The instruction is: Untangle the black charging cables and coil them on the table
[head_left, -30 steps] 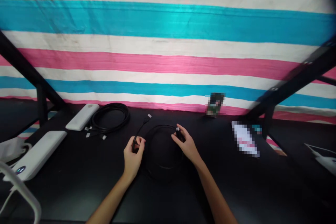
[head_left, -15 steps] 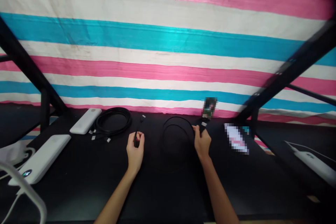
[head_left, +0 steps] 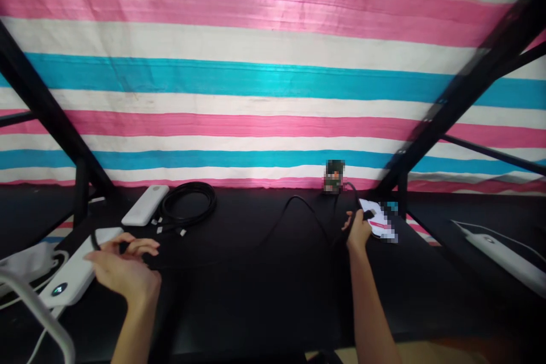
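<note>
My left hand [head_left: 128, 267] is over the near-left white power bank [head_left: 77, 284], thumb and index finger closed on one end of a black cable, its other fingers loosely spread. The dark cable end [head_left: 94, 240] sticks up between the fingertips. Farther right, my right hand [head_left: 359, 233] is closed around another part of the cable, with a dark plug-like end showing beyond it. Between the hands the thin black cable [head_left: 295, 198] runs low over the black table, rising in a bend near the right hand. Much of it blends into the table.
A coiled black cable [head_left: 190, 222] with several white-capped ends lies beside a second white power bank [head_left: 145, 205]. A white-and-pink card [head_left: 377, 216] and a blurred dark item [head_left: 334, 176] are at the back right. Black metal bars [head_left: 55, 102] flank the table [head_left: 256, 307].
My left hand has moved far left and nearer, over the power bank, drawing the cable out of its loop. My right hand has shifted slightly right. The view has tilted up a little.
</note>
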